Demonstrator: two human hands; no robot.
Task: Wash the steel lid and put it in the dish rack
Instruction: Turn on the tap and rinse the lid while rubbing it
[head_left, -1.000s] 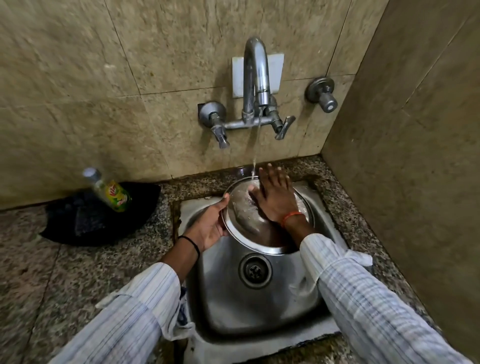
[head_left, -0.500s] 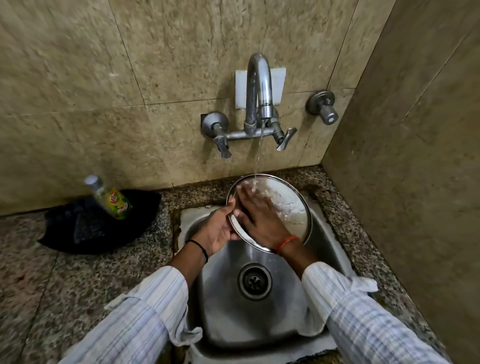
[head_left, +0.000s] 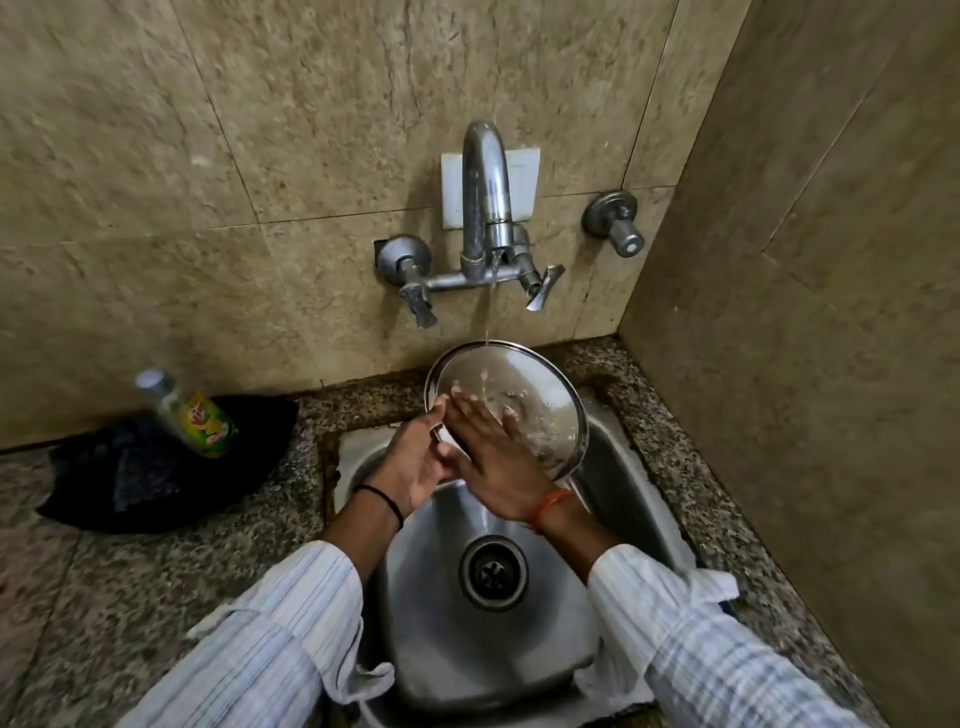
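Note:
A round steel lid is tilted up over the back of the steel sink, its face toward me. A thin stream of water from the tap lands on its upper part. My left hand grips the lid's left rim. My right hand lies flat on the wet lid face with fingers spread, and it holds nothing. No dish rack is in view.
A small bottle with a yellow-green label leans over a black bag on the granite counter at left. Tiled walls close the back and right. A second valve sticks out of the wall. The sink drain is uncovered.
The lid has risen from lying low in the sink to standing tilted under the stream. My right hand has slid down and left across its face. My view has shifted downward.

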